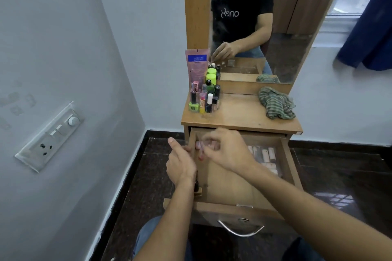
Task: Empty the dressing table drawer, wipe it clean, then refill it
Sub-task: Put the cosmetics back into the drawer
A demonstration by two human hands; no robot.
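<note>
Head camera showed the fingers [214, 136] of the right hand [224, 151] curled and pinching a small pink item [199, 148], too blurred to identify, above the back left corner of the open drawer [229, 180]. The left hand [180, 165] met it there, thumb raised and fingers bent toward the same item; whether they gripped it could not be told, since the back of the hand covered them. That hand and wrist also hid most of the drawer's left wall, where a dark bottle [197, 185] showed beside the wrist. The right forearm crossed the drawer and covered part of a row of pale tubes [266, 155] lying at its back right. A curved metal handle [240, 230] sat on the drawer front. On the tabletop [239, 112] above, a cluster of bottles [206, 95] and a pink tube [197, 63] stood at the left, and a striped green cloth [275, 103] lay crumpled at the right, well apart from them, below the mirror [286, 27]. A switch panel [51, 135] was on the left wall.
</note>
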